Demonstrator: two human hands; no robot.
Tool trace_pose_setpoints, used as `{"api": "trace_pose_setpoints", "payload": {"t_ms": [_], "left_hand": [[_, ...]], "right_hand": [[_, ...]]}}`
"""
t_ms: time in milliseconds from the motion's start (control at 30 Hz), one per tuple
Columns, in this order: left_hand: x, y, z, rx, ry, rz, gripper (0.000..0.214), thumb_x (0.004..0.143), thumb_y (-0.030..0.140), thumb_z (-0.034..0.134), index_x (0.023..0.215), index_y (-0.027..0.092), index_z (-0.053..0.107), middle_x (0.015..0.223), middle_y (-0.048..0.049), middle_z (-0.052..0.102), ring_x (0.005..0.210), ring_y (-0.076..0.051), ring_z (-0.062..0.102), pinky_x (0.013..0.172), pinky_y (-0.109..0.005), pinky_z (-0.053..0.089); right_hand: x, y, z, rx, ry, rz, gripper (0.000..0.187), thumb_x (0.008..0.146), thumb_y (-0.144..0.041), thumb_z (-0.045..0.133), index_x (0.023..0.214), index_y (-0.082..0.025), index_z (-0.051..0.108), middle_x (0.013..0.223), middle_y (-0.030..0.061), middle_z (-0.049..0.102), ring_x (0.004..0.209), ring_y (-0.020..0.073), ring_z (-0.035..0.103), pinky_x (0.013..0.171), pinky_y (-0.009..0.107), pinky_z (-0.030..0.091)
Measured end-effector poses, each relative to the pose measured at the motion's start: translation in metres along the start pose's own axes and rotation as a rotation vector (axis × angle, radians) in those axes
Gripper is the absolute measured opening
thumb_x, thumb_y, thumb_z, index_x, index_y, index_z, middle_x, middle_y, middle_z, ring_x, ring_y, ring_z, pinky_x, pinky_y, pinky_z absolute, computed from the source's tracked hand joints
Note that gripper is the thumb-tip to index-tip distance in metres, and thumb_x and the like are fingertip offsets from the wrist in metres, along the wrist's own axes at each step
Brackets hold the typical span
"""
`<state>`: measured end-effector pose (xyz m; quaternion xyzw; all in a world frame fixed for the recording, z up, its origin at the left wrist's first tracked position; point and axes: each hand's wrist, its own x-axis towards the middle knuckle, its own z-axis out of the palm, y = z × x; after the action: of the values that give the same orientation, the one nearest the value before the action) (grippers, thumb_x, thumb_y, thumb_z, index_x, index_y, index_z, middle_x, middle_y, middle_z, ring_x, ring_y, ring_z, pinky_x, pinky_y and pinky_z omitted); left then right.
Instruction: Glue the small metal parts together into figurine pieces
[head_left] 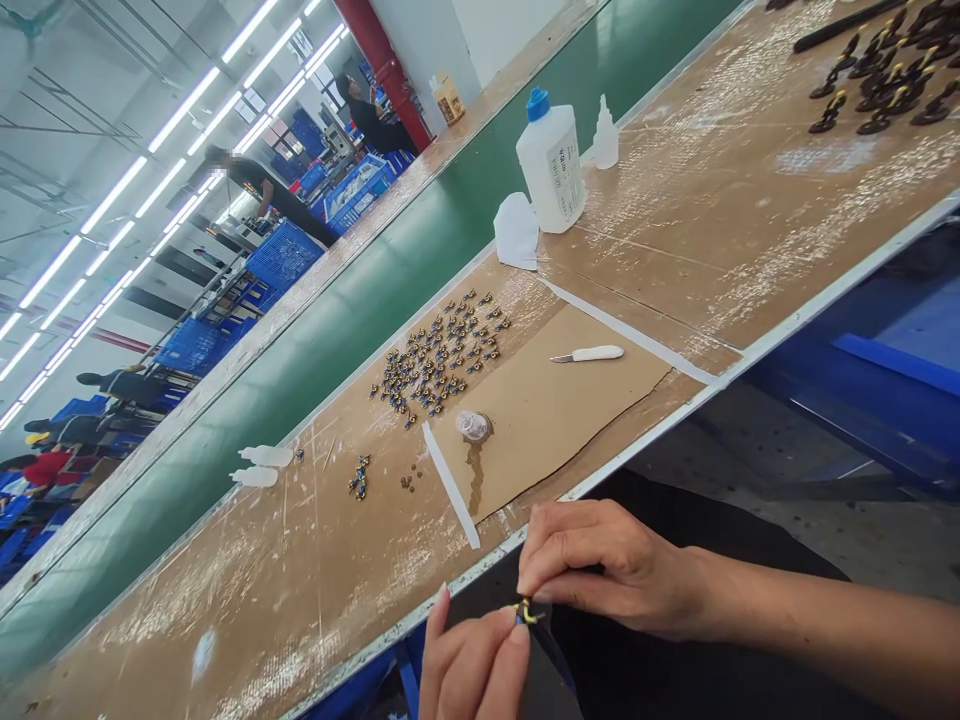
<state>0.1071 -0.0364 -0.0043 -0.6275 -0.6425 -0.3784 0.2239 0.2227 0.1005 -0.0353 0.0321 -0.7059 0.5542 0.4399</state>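
Below the table edge, my left hand [476, 665] pinches a small blue, black and yellow figurine [528, 613] between thumb and fingertip. My right hand [615, 560] is closed too, its thumb and fingers pinched at the figurine's top; the fingertips hide much of it. Nearby on the table lies a taped cardboard sheet [555, 420] with a white-handled knife [598, 354] and a small clear cup [473, 427] beside a wet stain. Many similar figurines [442, 355] are spread beyond it. A small cluster of figurines [360, 478] and several small brown pieces [409, 480] sit to the left.
A large white bottle with a blue cap [551, 165], a white dropper bottle [605, 135] and a white paper piece [517, 232] stand behind. Two small bottles [259, 466] lie at left. Dark figures [892, 80] fill the far right. A green belt [420, 220] runs behind; people work beyond.
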Motion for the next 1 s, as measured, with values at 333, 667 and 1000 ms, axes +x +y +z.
{"api": "trace_pose_setpoints", "payload": {"t_ms": [333, 667, 1000], "left_hand": [[-0.015, -0.006, 0.009, -0.253, 0.069, -0.350, 0.007, 0.079, 0.029, 0.063, 0.081, 0.022, 0.063, 0.069, 0.0030, 0.068, 0.058, -0.011, 0.061, 0.085, -0.036, 0.050], [-0.010, -0.001, 0.007, -0.216, 0.020, -0.325, 0.002, 0.078, 0.024, 0.062, 0.080, 0.023, 0.061, 0.066, 0.0053, 0.066, 0.054, -0.009, 0.059, 0.091, -0.035, 0.045], [-0.002, 0.007, 0.000, -0.025, -0.145, -0.296, 0.018, 0.083, 0.024, 0.055, 0.066, 0.022, 0.060, 0.061, 0.0038, 0.065, 0.055, -0.009, 0.060, 0.098, -0.041, 0.041]], "right_hand": [[0.000, -0.003, 0.001, -0.041, -0.010, 0.010, 0.011, 0.086, -0.014, 0.057, 0.090, -0.010, 0.066, 0.077, 0.0068, 0.065, 0.074, 0.0093, 0.057, 0.070, 0.019, 0.048], [0.000, -0.002, 0.001, -0.032, -0.022, 0.016, 0.011, 0.086, -0.016, 0.056, 0.088, -0.010, 0.066, 0.076, 0.0070, 0.065, 0.074, 0.0097, 0.058, 0.070, 0.020, 0.047], [-0.002, 0.001, 0.002, -0.032, 0.000, -0.005, 0.009, 0.085, -0.014, 0.057, 0.087, -0.010, 0.065, 0.076, 0.0067, 0.065, 0.073, 0.0095, 0.057, 0.070, 0.020, 0.047]]}}
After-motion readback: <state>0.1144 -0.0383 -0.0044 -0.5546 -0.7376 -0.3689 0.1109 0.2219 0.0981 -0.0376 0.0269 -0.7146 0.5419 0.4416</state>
